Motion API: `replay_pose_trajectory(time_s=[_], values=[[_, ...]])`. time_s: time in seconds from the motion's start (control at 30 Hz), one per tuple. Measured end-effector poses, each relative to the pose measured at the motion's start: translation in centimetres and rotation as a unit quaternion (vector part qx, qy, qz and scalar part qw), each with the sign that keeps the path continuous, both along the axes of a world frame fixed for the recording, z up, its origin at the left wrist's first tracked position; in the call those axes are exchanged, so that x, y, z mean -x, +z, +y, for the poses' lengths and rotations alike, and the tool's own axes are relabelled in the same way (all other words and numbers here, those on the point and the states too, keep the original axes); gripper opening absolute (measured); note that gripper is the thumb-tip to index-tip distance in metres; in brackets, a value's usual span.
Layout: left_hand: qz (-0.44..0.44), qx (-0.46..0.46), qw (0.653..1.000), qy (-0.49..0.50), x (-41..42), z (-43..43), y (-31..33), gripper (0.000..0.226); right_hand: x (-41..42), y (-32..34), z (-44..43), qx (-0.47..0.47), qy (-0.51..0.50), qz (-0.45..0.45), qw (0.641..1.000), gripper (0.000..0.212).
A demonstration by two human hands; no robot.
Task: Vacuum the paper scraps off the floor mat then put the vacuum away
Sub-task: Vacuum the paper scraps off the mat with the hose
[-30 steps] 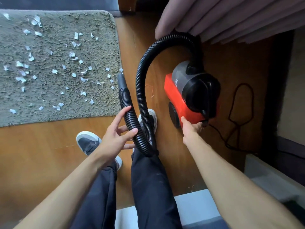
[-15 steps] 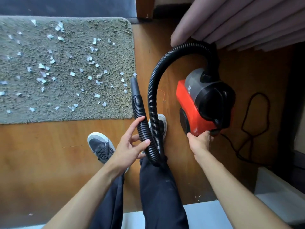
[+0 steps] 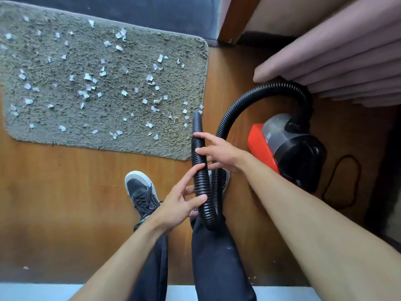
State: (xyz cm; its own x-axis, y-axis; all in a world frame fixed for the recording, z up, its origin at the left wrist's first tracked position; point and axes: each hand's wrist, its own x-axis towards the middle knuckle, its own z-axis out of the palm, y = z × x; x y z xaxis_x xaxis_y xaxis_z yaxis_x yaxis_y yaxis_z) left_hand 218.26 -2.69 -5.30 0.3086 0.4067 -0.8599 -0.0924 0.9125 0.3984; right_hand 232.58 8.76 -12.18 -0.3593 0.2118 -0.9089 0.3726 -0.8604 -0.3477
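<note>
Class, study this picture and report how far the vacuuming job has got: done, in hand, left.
Done: nothing; paper scraps litter the mat. In hand: left hand and right hand touch the hose, nozzle near the mat's edge. Left: vacuuming all scraps, then storing the vacuum.

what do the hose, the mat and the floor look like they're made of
The hose looks like black plastic, ribbed, slightly glossy. The mat seems grey textile with shaggy matte pile. The floor shows brown grain and sheen: wood or laminate, unclear which.
</note>
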Motion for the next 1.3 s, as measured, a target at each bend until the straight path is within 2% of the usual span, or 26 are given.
replay_pose_trajectory(time_s=[0.33, 0.97, 1.3], values=[[-0.008, 0.009, 1.0, 0.027, 0.8, -0.1, -1.5, 0.07, 1.2, -2.1, -0.8, -0.027, -0.03, -0.026, 0.999, 0.045], [-0.002, 0.0, 1.0, 0.003, 1.9, 2.3, -4.2, 0.068, 2.0, -4.5, 0.9, -0.022, -0.095, -0.055, 0.994, 0.047], [-0.008, -0.002, 1.0, 0.01, 2.8, 2.5, -4.5, 0.069, 3.1, -4.9, 1.3, -0.025, -0.081, -0.068, 0.994, 0.048]])
